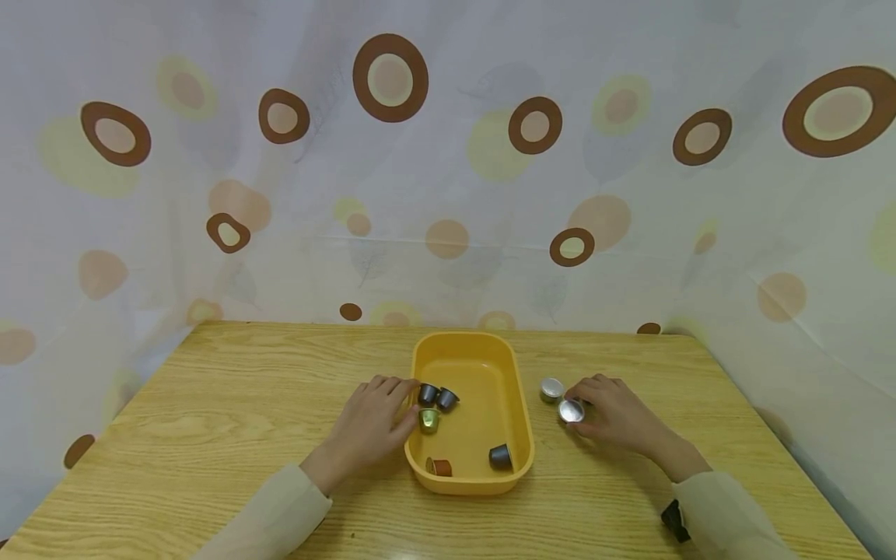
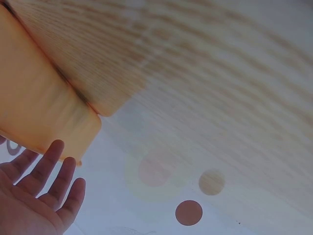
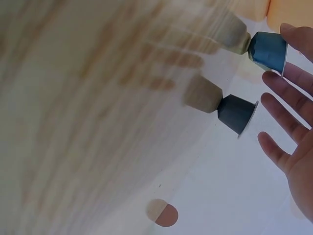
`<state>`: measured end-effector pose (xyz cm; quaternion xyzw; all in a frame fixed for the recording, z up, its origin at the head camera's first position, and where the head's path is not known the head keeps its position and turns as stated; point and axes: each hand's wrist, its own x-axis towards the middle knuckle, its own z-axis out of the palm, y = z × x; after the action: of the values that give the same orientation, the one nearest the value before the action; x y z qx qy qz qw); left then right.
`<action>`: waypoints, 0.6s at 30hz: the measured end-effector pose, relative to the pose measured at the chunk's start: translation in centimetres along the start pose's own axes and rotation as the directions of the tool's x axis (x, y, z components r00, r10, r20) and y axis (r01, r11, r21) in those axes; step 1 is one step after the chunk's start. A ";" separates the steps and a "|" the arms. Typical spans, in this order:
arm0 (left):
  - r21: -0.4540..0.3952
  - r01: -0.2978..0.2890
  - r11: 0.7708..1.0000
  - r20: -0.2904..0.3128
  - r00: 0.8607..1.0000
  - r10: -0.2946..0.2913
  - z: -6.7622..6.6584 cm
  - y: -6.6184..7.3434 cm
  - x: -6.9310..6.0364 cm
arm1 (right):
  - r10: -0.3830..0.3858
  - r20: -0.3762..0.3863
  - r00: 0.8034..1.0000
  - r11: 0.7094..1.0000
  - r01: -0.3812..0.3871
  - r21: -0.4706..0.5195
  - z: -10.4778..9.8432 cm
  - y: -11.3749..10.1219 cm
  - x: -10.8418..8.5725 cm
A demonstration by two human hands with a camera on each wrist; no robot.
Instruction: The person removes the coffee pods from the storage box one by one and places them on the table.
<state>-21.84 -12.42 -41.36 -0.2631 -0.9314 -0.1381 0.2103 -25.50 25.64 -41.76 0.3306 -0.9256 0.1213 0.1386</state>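
Observation:
A coffee capsule (image 1: 571,411) stands lid up on the table to the right of a yellow tray (image 1: 523,424). My right hand (image 1: 619,414) pinches it between thumb and forefinger; its blue side (image 3: 267,50) shows in the right wrist view. Just beyond stands a second capsule (image 1: 551,390), dark teal (image 3: 237,115) from the side, apart from my fingers. On the tray's left rim rests my left hand (image 1: 371,424), its fingers loosely extended and holding nothing. The left wrist view has those fingers (image 2: 45,169) against the tray's outer wall (image 2: 49,98).
Inside the tray lie two dark capsules (image 1: 446,400) and a green-gold one (image 1: 429,421) at the left. An orange-brown capsule (image 1: 439,467) and another dark one (image 1: 500,457) are near its front end. Patterned cloth (image 1: 448,288) hangs behind the wooden table (image 1: 280,389).

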 end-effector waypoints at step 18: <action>0.000 -0.006 1.000 -0.003 1.000 0.006 0.0 0.0 0.0 | -0.006 0.026 1.000 1.000 0.007 -0.018 0.0 -0.1 0.1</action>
<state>-21.81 -12.46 -41.37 -0.2658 -0.9302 -0.1378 0.2123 -25.49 25.48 -41.68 0.3339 -0.9273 0.1083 0.1300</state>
